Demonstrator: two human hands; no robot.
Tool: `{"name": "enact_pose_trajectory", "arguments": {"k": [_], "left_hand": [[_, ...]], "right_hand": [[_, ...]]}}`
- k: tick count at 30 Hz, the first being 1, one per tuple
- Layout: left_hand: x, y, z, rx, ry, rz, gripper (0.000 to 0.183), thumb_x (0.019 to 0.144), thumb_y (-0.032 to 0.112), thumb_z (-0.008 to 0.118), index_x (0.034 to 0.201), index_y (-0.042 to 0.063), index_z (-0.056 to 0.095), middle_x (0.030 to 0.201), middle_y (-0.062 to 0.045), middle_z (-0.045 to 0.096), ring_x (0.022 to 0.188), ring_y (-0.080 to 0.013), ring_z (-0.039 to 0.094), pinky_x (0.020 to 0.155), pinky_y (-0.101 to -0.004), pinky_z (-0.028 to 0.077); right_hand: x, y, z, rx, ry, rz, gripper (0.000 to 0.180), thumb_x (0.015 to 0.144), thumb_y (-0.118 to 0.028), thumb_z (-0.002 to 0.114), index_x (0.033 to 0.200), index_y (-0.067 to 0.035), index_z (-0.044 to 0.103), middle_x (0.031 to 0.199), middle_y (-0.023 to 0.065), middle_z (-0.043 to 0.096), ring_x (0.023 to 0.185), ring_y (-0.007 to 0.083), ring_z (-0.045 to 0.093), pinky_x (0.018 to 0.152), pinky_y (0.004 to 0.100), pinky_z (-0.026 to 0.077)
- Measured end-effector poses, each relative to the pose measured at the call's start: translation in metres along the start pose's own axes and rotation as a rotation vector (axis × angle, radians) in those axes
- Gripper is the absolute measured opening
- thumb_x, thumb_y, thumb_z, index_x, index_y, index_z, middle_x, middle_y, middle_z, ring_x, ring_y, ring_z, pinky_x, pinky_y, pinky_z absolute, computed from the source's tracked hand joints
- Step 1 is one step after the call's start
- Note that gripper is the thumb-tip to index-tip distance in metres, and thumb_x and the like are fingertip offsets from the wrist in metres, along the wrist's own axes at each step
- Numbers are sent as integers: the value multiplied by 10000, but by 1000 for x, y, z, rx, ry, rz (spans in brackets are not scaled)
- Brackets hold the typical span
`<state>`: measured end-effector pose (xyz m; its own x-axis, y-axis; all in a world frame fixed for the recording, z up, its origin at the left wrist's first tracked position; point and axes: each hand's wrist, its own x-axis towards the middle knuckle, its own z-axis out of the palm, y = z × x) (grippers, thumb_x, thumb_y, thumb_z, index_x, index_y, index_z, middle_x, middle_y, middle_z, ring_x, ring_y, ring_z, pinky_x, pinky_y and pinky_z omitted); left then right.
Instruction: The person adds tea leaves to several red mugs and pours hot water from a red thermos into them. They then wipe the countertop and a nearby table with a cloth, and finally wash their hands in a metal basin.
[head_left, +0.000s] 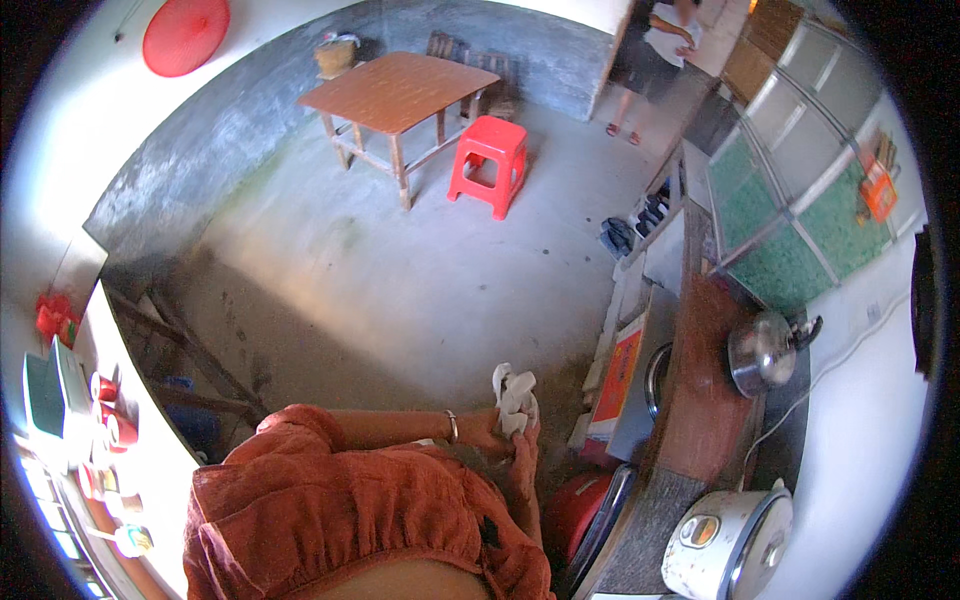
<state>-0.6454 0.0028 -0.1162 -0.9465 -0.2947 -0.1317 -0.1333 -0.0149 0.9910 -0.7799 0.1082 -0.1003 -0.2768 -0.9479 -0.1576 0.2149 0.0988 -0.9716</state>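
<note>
A crumpled white cloth or tissue (516, 397) is bunched between my two hands, in front of my body at the lower middle. My left hand (484, 429), with a silver bracelet at the wrist, reaches across from the left and grips it. My right hand (527, 435) holds it from the right side, fingers closed around its lower part. The hands are close together, and the fingers are partly hidden by the cloth and blurred.
A wooden counter (701, 382) on the right bears a metal kettle (761, 354) and a rice cooker (724, 541). Ahead stand a red plastic stool (495, 139) and a wooden table (397, 86). Another person (660, 56) stands in the doorway. Cups (120, 431) line the left ledge.
</note>
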Motion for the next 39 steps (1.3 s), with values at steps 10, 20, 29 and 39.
{"name": "enact_pose_trajectory", "arguments": {"k": [10, 20, 29, 39], "left_hand": [[-57, 16, -114, 707, 325, -45, 450, 859, 406, 625, 779, -35, 594, 827, -199, 592, 787, -354, 586, 656, -445, 454], [-127, 40, -204, 505, 471, 39, 351, 871, 334, 621, 843, -15, 591, 701, -227, 550, 655, -406, 562, 608, -443, 451], [-170, 37, -288, 543, 737, -7, 215, 877, 203, 618, 996, 28, 655, 961, -178, 640, 828, -313, 652, 720, -406, 525], [-189, 6, -416, 235, 679, 194, 300, 844, 39, 629, 1141, 82, 617, 1200, -125, 542, 1159, -273, 508, 1004, -383, 437]], "right_hand": [[39, 23, 54, -641, -185, 31, 209, 907, -204, 580, 997, -16, 598, 1162, 122, 568, 965, 178, 563, 783, 333, 462], [107, -32, 182, 343, -126, 288, 339, 904, -183, 575, 1212, -44, 543, 1241, 95, 547, 1091, 202, 541, 879, 350, 452], [191, -3, 236, -145, -389, 361, 337, 880, -144, 624, 1187, -16, 574, 1089, 92, 624, 982, 196, 583, 871, 362, 468], [384, 36, 258, -361, -159, -86, 150, 896, -144, 628, 929, 3, 627, 793, 49, 620, 696, 106, 570, 604, 273, 499]]}}
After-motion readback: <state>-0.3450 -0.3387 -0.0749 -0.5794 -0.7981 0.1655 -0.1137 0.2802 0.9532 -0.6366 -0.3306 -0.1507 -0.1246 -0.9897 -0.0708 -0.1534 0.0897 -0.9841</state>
